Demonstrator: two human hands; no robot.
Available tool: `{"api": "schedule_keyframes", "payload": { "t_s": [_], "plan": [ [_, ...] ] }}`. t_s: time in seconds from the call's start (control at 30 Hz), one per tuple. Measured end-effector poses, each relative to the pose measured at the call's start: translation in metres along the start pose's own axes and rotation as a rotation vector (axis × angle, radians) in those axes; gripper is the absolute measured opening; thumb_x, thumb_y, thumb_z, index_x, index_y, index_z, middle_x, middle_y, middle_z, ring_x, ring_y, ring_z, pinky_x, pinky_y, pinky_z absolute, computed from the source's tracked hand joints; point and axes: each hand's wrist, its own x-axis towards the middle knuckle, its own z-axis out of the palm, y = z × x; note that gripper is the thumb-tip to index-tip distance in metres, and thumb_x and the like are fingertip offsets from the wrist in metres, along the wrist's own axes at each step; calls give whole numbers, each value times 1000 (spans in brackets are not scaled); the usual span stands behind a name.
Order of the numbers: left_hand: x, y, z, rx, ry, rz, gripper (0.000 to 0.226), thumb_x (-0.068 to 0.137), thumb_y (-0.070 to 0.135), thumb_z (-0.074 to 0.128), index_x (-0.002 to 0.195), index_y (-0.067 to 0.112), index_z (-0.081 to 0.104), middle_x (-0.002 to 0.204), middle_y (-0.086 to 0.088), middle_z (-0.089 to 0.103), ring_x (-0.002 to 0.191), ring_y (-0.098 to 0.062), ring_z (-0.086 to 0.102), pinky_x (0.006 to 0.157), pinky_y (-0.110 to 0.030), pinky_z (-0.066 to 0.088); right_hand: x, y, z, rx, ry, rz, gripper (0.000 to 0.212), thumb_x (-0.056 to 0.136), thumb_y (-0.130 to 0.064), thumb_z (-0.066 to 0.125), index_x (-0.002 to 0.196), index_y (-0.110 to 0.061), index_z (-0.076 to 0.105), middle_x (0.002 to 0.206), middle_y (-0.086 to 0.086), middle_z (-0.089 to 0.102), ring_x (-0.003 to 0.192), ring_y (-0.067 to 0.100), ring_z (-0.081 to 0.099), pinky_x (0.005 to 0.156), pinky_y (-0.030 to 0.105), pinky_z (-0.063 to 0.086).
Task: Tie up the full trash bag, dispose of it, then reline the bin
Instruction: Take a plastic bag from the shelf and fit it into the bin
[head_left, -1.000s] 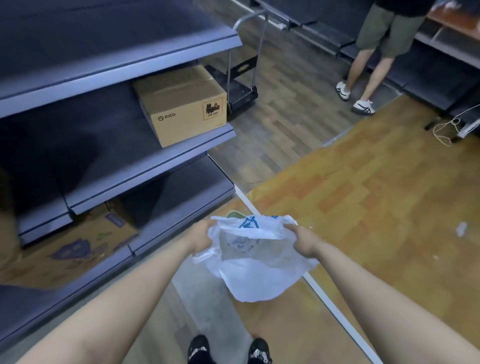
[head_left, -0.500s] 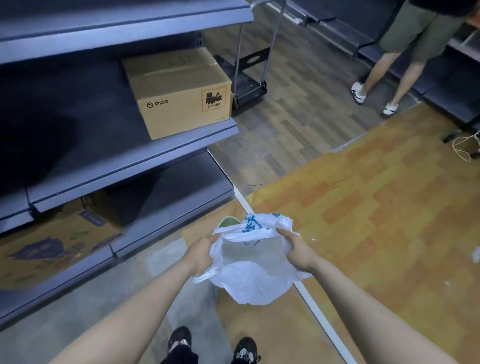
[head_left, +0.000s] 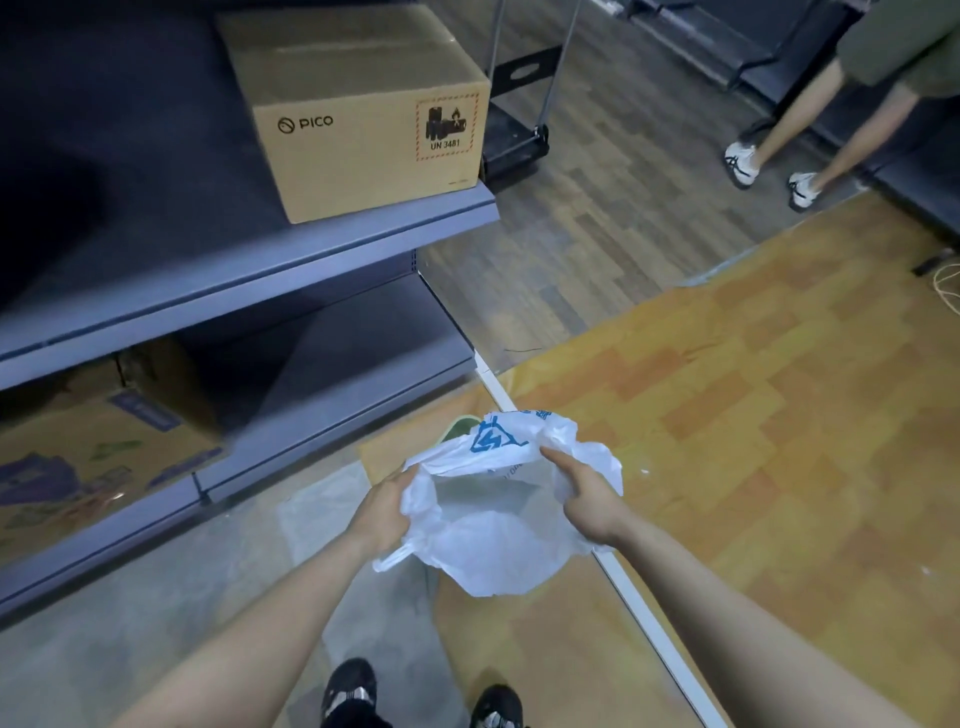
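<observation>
Between both sets of curled fingers hangs the white plastic bag (head_left: 493, 540) (thin, crinkled, blue-printed), left hand (head_left: 382, 512) and right hand (head_left: 587, 499) pinching its rim apart.

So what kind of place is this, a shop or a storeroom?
Probably a stockroom or a shop being cleared: long grey metal shelves nearly bare, a PICO shipping carton on one, and a platform trolley parked in the aisle.

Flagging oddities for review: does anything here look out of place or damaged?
Nothing looks damaged or spilled. Both hands, left hand and right hand, hold a white plastic bag open by its rim, yet no bin is in view. A loose cable lies on the floor at the right edge.
</observation>
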Motion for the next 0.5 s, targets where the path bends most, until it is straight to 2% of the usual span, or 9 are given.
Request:
{"api": "schedule_keyframes", "payload": {
  "t_s": [0.13,0.2,0.27,0.3,0.33,0.37,0.43,0.5],
  "plan": [
    [15,-21,12,-66,62,-40,69,84,-8,47,146,19,30,151,-3,34,136,-22,36,102,-18,29,13,2,17,22,-25,-55,81,74,15,32,146,-23,30,152,-2,32,141,16,28,99,14,27],
    [24,-30,15,-57,67,-34,72,83,-11,44,147,18,29,151,-3,33,137,-22,35,103,-19,29,20,3,21,92,-56,-105,76,82,7,45,146,-32,27,151,-9,31,139,11,28,98,13,30],
    [34,-41,15,-30,81,-14,74,79,-13,42,147,15,30,152,-4,33,139,-22,32,106,-21,29,28,5,22,277,-46,-144,66,94,-14,51,145,-42,20,143,-10,40,129,9,38,83,5,40],
    [41,-47,13,-6,98,8,74,78,-13,42,146,14,32,151,-5,34,139,-22,32,108,-23,28,33,8,21,370,6,-143,62,97,-22,48,144,-45,16,134,-3,49,117,11,48,70,1,42],
    [48,-53,11,29,118,36,73,76,-13,43,144,13,36,150,-5,36,139,-21,33,109,-24,28,39,14,19,436,86,-145,59,99,-24,44,144,-46,14,125,5,56,103,13,56,62,1,44],
    [57,-58,9,75,141,62,73,75,-13,43,143,13,39,149,-5,38,138,-21,35,109,-25,29,44,23,17,444,176,-160,57,100,-24,41,144,-47,14,118,6,60,94,13,61,62,4,45],
    [76,-69,2,193,178,98,73,74,-11,45,142,18,41,148,-2,41,136,-22,39,107,-27,34,58,49,15,272,332,-208,58,98,-16,40,144,-45,20,110,0,65,90,17,67,74,19,46],
    [97,-79,-3,335,214,120,74,76,-6,47,143,25,39,149,1,40,134,-23,41,104,-31,39,72,78,13,-119,399,-208,70,87,-2,42,145,-37,26,120,1,63,107,24,62,86,34,46]
  ]
}}
